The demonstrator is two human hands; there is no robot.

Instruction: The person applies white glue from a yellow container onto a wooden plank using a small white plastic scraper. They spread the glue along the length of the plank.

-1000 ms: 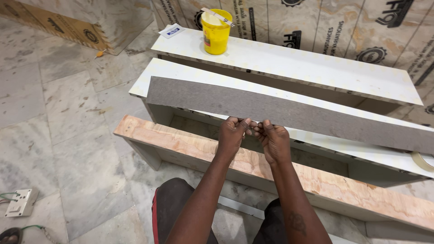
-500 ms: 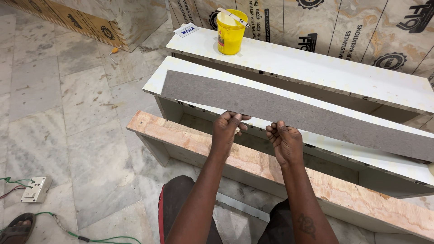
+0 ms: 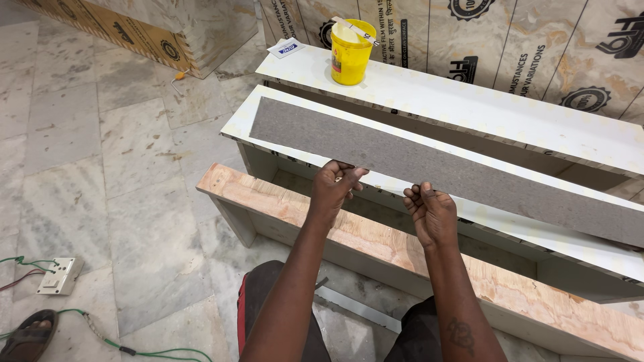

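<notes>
My left hand (image 3: 337, 184) and right hand (image 3: 429, 209) sit apart, fingertips pinching the near edge of the grey laminate strip (image 3: 429, 161), which lies along a white board (image 3: 469, 208). Beyond the strip stands a yellow tub (image 3: 349, 57); a small white-and-blue packet (image 3: 285, 47), perhaps a sachet, lies left of it.

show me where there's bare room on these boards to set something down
The far white board is bare to the right of the yellow bucket. The plywood edge is bare left of the left hand. The grey strip fills the middle board, and both hands, including the right hand, crowd its near edge.
</notes>
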